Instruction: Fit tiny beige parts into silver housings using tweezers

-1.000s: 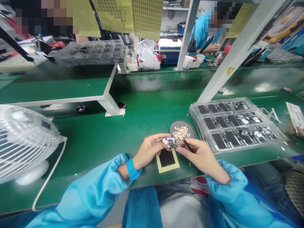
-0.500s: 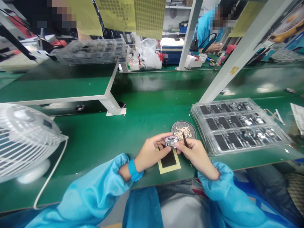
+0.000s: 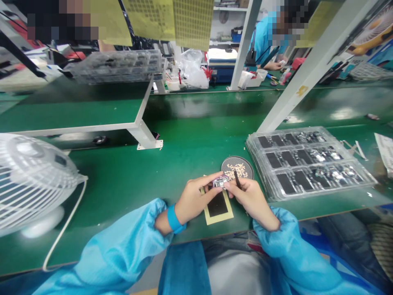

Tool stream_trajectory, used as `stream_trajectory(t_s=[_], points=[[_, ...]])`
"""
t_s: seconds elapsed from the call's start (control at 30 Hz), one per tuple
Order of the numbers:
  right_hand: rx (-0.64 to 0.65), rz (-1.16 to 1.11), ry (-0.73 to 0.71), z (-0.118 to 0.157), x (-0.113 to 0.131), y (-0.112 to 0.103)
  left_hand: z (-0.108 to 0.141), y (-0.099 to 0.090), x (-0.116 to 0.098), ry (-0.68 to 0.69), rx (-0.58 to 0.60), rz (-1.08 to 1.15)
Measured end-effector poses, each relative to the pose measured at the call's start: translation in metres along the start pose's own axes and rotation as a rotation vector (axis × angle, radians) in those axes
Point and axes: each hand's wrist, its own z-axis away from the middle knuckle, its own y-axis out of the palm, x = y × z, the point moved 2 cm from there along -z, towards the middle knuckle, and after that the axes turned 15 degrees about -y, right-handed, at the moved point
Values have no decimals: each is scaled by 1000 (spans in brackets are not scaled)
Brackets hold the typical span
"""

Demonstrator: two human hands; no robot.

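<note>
My left hand (image 3: 196, 196) and my right hand (image 3: 248, 198) meet over the green bench, both pinching a small silvery electronic part (image 3: 220, 182) between their fingertips. A thin dark tool (image 3: 237, 179) also sticks up from my right hand. Right beneath the part lies a black pad with a yellow border (image 3: 217, 207). Just beyond the part sits a round grey mesh dish (image 3: 238, 167) holding several small tan pieces.
A clear plastic tray (image 3: 310, 162) with rows of black and metal parts lies to the right. A white fan (image 3: 32, 180) with its cable stands at the left. White frame posts (image 3: 144, 135) rise behind. Two other people work at the far benches.
Both hands have drawn slightly closer to me and the part has tilted a little. The dark tool in my right hand has swung more upright.
</note>
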Motion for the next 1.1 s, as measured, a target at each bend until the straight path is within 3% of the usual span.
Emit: stream_trajectory(t_s=[0.13, 0.3, 0.43, 0.63, 0.77, 1.03, 1.1], points=[[-134, 69, -67, 1, 0, 4, -3, 3, 4, -94, 99, 302], [-167, -153, -100, 2, -2, 15, -5, 8, 5, -144, 227, 545], [-81, -281, -41, 0, -2, 20, -1, 11, 1, -44, 220, 519], [-111, -19, -71, -4, 2, 17, 1, 10, 0, -31, 54, 277], [-149, 56, -72, -4, 0, 18, 1, 8, -5, 2, 47, 122], [-204, 83, -111, 0, -1, 24, 6, 9, -5, 13, -35, 142], [-172, 114, -110, -1, -3, 23, 5, 10, -4, -27, 0, 197]])
